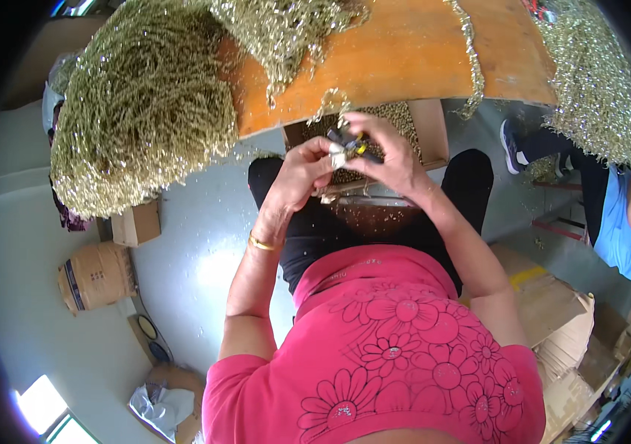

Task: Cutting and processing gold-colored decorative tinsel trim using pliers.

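Observation:
In front of my lap, both hands meet over an open box (429, 133) holding many small gold pieces. My right hand (398, 164) is closed on a small black-and-yellow hand tool (363, 147), which looks like cutters; its jaws are partly hidden. Thumb and fingers of my left hand (299, 176) are pinched together beside the tool. Something whitish (338, 157) shows at those fingertips, too small to make out. A glittery gold strand (332, 98) comes over the table edge and down to the hands.
Across the front lies an orange-brown wooden table (397, 52). Thick bundles of gold strands hang off it at left (145, 111) and right (589, 81). A co-worker in a blue top (630, 229) sits at right. Cardboard boxes stand on the floor at left (97, 275) and right (552, 311).

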The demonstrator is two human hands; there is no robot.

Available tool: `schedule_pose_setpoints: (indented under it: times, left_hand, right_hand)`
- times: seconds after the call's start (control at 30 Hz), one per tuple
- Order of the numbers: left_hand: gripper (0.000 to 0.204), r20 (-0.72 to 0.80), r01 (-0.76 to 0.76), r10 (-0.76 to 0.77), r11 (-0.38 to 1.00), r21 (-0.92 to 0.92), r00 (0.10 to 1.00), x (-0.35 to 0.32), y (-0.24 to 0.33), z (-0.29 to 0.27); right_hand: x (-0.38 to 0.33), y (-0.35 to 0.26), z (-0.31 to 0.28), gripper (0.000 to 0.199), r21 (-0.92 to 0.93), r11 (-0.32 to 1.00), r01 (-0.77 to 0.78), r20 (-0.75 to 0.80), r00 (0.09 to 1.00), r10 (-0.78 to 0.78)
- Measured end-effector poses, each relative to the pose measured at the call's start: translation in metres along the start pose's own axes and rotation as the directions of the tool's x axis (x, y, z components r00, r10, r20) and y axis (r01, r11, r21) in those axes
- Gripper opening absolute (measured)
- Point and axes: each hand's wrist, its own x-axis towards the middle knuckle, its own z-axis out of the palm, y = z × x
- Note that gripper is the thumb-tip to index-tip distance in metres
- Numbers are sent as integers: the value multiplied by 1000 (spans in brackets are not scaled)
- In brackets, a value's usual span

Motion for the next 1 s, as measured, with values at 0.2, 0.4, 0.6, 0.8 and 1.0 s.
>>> schedule_pose_setpoints:
  times: [0.2,0.4,0.6,0.8,1.0]
  left_hand:
    - [18,34,100,-119,935,339,992,-9,1,-14]
    - [43,489,40,-310,873,487,815,-2,34,21]
    - [23,442,-75,-548,565,821,710,60,73,25]
    - [34,419,98,-454,761,642,787,107,77,25]
    - [22,484,156,-342,910,383,805,149,72,37]
  right_hand:
    - [-17,1,7,33,68,988,-140,196,973,124]
    - [-47,5,-34,26,397,816,-419,309,899,312]
    - [-63,-16,-102,15,752,387,-534,251,775,580]
    - [-100,0,-121,16,920,58,-387,251,696,673]
    - [-130,8,-109,16,944,-60,-326,269,650,710]
